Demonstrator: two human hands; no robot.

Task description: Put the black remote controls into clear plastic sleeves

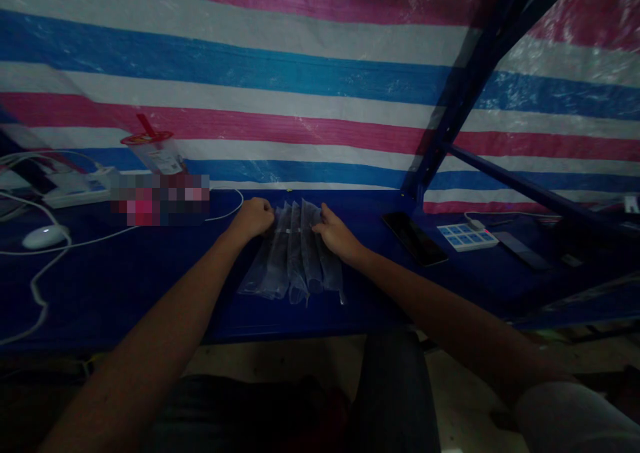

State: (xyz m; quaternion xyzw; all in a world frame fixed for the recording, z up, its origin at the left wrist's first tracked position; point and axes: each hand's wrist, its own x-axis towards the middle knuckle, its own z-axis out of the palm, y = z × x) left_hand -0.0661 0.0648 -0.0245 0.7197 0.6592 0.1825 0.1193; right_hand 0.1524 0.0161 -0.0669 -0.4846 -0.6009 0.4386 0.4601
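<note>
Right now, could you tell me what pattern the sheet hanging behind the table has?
Horizontal stripes of pink, white and blue on the sheet, seen in the head view.

We see a dark blue table (125, 286) running the width of the view. On it lie a fanned bundle of clear plastic bags (293, 260), a black phone (414, 238), a white power strip with blue sockets (467, 236), a white computer mouse (45, 236), white cables (40, 286) and what may be a lidded plastic cup (153, 152).
</note>
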